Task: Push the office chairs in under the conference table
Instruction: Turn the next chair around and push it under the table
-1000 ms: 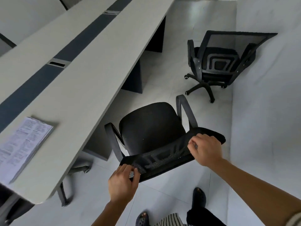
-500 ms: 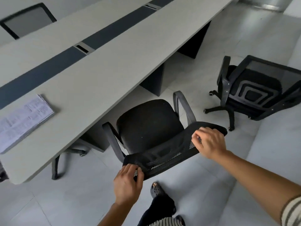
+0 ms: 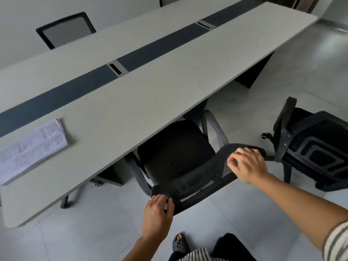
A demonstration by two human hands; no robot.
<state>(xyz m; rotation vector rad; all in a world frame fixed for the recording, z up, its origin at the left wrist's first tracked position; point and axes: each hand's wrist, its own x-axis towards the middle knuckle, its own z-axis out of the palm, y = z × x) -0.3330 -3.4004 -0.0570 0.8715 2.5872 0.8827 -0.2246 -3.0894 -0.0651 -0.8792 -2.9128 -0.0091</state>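
Office chair (image 3: pixel 175 147) with a black seat stands at the near edge of the conference table (image 3: pixel 150 87), facing it. The far part of its seat and the front ends of its armrests lie beneath the tabletop, while the rest of the seat and the backrest (image 3: pixel 203 178) stand out on the near side. The left hand (image 3: pixel 157 213) grips the left end of the mesh backrest's top edge, with the fingers curled over the rim and the thumb against the mesh. The right hand (image 3: pixel 248 164) grasps the right end of the same edge, its fingers bent over the top.

A second chair (image 3: pixel 316 147) stands on the pale tiled floor (image 3: pixel 75 232) to the right, well clear of the table and with its back turned toward the camera. Its near armrest is just beside the right hand. A third chair (image 3: pixel 66 31) shows its mesh back at the far left, behind the table's far side.

On the tabletop a dark strip (image 3: pixel 56 97) runs along the middle, with a cable hatch (image 3: pixel 117 67) set in it. A stack of papers (image 3: pixel 32 147) lies near the left end. A foot (image 3: pixel 179 243) in a dark sandal rests on the floor below the chair, and a striped sleeve (image 3: pixel 337 242) covers the right upper arm.
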